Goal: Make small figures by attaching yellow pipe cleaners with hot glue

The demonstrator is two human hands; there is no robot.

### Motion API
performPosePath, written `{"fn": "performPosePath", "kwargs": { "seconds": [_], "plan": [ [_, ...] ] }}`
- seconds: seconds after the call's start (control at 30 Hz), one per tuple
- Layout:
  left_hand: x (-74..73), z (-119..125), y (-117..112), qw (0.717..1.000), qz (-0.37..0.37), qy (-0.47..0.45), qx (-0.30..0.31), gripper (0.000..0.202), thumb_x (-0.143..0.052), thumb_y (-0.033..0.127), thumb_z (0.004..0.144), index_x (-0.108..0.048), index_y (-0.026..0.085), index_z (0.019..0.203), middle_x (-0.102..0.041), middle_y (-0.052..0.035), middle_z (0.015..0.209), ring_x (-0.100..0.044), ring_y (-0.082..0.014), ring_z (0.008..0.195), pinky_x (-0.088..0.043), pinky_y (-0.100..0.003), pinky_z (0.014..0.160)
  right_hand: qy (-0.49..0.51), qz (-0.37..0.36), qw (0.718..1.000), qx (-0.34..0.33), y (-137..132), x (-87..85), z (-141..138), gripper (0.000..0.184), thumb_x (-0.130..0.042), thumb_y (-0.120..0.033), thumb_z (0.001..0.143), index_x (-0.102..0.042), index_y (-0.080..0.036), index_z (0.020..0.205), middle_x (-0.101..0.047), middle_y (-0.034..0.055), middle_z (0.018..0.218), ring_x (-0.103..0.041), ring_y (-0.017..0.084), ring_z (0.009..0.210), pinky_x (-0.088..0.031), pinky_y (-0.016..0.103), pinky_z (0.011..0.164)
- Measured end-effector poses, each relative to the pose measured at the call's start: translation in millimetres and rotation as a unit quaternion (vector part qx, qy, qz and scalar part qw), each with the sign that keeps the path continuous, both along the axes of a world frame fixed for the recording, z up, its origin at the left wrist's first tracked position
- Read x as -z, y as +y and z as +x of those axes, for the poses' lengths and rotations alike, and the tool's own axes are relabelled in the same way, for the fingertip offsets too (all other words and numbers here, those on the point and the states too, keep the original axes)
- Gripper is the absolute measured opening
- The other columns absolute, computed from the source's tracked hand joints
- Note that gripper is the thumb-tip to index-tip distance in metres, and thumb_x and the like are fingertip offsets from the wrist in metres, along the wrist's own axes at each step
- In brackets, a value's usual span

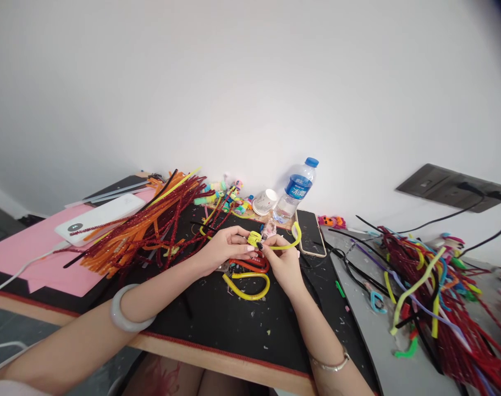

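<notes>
Both hands meet over the black mat around a yellow pipe cleaner (254, 238), part of it wound into a small coil. My left hand (229, 248) pinches the coil from the left, with thumb and fingers closed on it. From the other side my right hand (280, 258) grips the same piece between thumb and fingers. A loose yellow length curves out to the right above that hand and bends upward. Just below the hands lie a red loop (250, 265) and a yellow loop (250, 296), seemingly tool handles; the rest is hidden.
A water bottle (298, 190), paper cup (265, 202) and phone (310, 234) stand or lie behind the hands. Orange and dark red pipe cleaners (130, 236) are heaped left, beside a white device (99, 219) and pink sheets (31, 247). More pipe cleaners (452, 324) lie right.
</notes>
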State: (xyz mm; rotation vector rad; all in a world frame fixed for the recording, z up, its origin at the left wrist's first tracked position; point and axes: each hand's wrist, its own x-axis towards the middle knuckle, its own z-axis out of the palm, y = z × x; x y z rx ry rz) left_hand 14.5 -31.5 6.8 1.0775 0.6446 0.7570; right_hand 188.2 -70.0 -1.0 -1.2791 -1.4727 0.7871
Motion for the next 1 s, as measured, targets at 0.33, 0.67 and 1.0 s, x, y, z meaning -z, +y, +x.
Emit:
{"fn": "performPosePath", "kwargs": {
  "seconds": [0.33, 0.67, 1.0],
  "plan": [
    [-1.9, -1.8, 0.6, 0.999, -0.023, -0.025, 0.02, 0.043, -0.071, 0.024, 0.067, -0.051, 0.017, 0.105, -0.067, -0.0084, 0.091, -0.066, -0.0175, 0.08, -0.052, -0.031, 0.076, 0.01, -0.008, 1.0, -0.012, -0.3, -4.3, -1.8, 0.016, -0.055, -0.033, 0.078, -0.055, -0.018, 0.073, -0.053, -0.0006, 0.062, -0.046, 0.011, 0.056, -0.037, 0.022, 0.051],
    [1.3, -1.6, 0.2, 0.999, 0.006, -0.018, 0.032, 0.048, -0.068, 0.026, 0.07, -0.05, 0.021, 0.114, -0.065, -0.0057, 0.091, -0.064, -0.0134, 0.075, -0.051, -0.031, 0.077, -0.002, 0.001, 1.0, -0.008, 0.6, -1.0, -1.5, 0.013, -0.054, -0.028, 0.078, -0.055, -0.017, 0.071, -0.053, -0.0004, 0.065, -0.047, 0.011, 0.058, -0.038, 0.022, 0.053],
    [2.8, -0.1, 1.8, 0.999, 0.019, 0.011, 0.03, 0.042, -0.064, 0.028, 0.074, -0.051, 0.02, 0.113, -0.067, -0.0068, 0.093, -0.066, -0.0163, 0.081, -0.051, -0.032, 0.081, -0.04, 0.003, 0.999, 0.007, 0.9, -0.5, 0.2, 0.014, -0.052, -0.028, 0.08, -0.054, -0.017, 0.071, -0.054, -0.0004, 0.065, -0.049, 0.012, 0.059, -0.038, 0.022, 0.054]
  ]
}}
